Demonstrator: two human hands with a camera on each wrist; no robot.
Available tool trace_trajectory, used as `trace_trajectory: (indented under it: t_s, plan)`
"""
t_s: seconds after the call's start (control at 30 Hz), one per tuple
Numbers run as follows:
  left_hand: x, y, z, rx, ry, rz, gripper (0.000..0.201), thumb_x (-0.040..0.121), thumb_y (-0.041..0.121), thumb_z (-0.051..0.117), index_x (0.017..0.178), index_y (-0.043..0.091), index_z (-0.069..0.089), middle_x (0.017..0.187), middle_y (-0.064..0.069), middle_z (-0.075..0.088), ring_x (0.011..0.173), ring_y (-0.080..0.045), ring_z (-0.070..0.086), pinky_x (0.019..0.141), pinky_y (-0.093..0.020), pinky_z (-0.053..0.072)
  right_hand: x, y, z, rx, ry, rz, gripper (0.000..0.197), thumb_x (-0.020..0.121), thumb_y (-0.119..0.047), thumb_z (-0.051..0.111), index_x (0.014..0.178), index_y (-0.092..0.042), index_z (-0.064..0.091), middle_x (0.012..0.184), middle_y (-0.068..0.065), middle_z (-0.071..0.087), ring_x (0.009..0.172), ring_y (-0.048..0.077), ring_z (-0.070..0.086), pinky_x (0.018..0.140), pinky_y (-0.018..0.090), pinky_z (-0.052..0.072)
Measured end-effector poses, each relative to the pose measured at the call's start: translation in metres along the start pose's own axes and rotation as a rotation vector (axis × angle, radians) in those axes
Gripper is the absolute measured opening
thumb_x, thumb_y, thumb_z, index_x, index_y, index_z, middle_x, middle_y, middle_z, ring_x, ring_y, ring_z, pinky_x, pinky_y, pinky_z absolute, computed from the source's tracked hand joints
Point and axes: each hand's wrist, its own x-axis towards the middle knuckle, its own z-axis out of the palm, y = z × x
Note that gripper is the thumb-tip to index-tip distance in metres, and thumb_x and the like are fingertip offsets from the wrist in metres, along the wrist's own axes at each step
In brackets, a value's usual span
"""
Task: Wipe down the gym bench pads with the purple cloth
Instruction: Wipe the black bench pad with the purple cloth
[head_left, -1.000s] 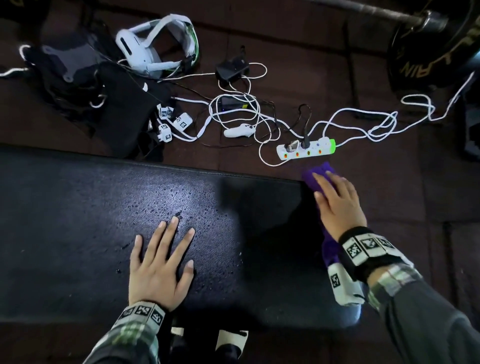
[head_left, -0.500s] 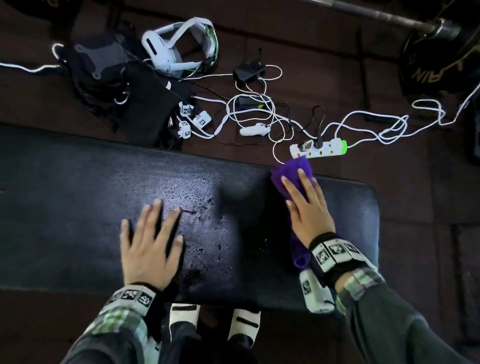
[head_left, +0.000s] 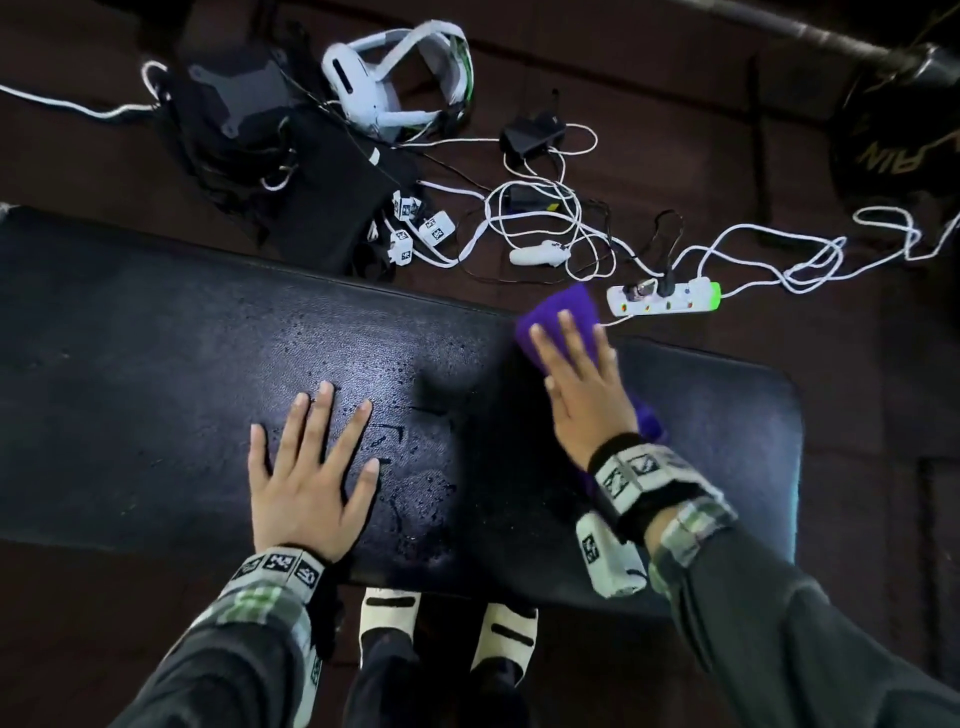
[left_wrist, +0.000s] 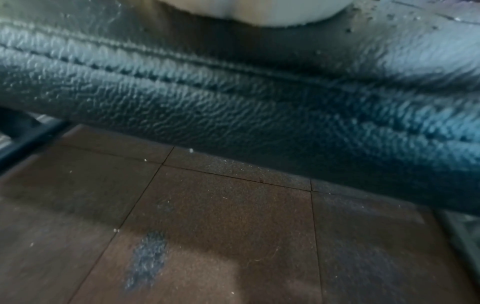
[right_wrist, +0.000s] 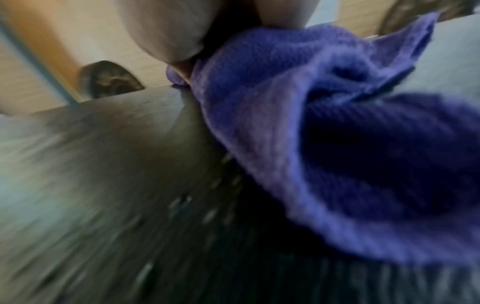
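While my left hand (head_left: 306, 483) lies flat on the bench pad (head_left: 156, 395), fingers spread and straight and holding nothing, it only braces me near the pad's near edge. Just to its right the black vinyl glistens with droplets and a few smeared wet marks (head_left: 410, 467), which I take to mean this middle stretch has not been wiped dry yet. Further left the surface looks duller and I cannot tell whether it has been wiped at all. Moving right, my right hand (head_left: 584, 395) presses the purple cloth (head_left: 558, 314) down onto the pad at its far edge, fingers straight and close together on top of the fabric, not curled around it. Part of the cloth sticks out beyond my fingertips and another fold trails back under my wrist; from the wrist camera it bunches loosely (right_wrist: 350, 154) behind my palm, with beads of water on the pad beside it. Right of that hand, the end of the pad (head_left: 727, 441) looks darker and shows no drops I can make out, so my guess is that end is done and the job is perhaps half finished, with the wet middle and the left stretch still to cover. On the floor beyond the far edge lie a white headset (head_left: 395, 78), a tangle of white cables (head_left: 545, 218) and a power strip (head_left: 665, 301) just beside the cloth. No box, bin or other container shows anywhere, so nothing is being held in one.
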Motion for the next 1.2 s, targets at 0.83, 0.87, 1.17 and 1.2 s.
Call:
trace_trajectory:
  t_s: [0.83, 0.87, 1.17, 1.2]
  plan:
    - [0.000, -0.001, 0.001, -0.002, 0.033, 0.004, 0.060, 0.091, 0.052, 0.037, 0.149, 0.035, 0.037, 0.162, -0.002, 0.025, 0.147, -0.025, 0.028, 0.119, -0.057, 0.011, -0.055, 0.010, 0.015, -0.140, -0.056, -0.470, 0.087, 0.073, -0.007, 0.045, 0.147, -0.036, 0.011, 0.155, -0.003, 0.014, 0.139, 0.037, 0.017, 0.109, 0.050, 0.024]
    - [0.000, -0.001, 0.001, 0.001, 0.032, 0.006, 0.060, 0.091, 0.052, 0.037, 0.149, 0.035, 0.037, 0.162, -0.002, 0.025, 0.147, -0.025, 0.027, 0.119, -0.056, 0.010, -0.062, 0.023, 0.012, -0.127, -0.069, -0.475, 0.092, 0.071, -0.004, 0.051, 0.147, -0.038, 0.012, 0.154, -0.004, 0.014, 0.139, 0.036, 0.016, 0.108, 0.050, 0.025]
    - [0.000, 0.000, 0.000, 0.000, 0.041, 0.006, 0.060, 0.092, 0.051, 0.037, 0.149, 0.034, 0.039, 0.161, -0.002, 0.026, 0.147, -0.024, 0.027, 0.119, -0.055, 0.009, 0.003, 0.049, -0.011, 0.041, -0.068, -0.085, 0.069, 0.091, -0.006, 0.039, 0.144, -0.042, 0.013, 0.155, -0.009, 0.001, 0.142, 0.038, 0.005, 0.111, 0.046, 0.020]
    - [0.000, -0.001, 0.000, 0.000, 0.042, 0.006, 0.060, 0.092, 0.051, 0.038, 0.149, 0.033, 0.040, 0.161, -0.002, 0.026, 0.147, -0.024, 0.027, 0.119, -0.055, 0.009, 0.010, 0.038, -0.009, 0.036, -0.054, -0.086, 0.070, 0.090, -0.005, 0.039, 0.145, -0.041, 0.014, 0.156, -0.007, 0.003, 0.141, 0.039, 0.007, 0.114, 0.048, 0.019]
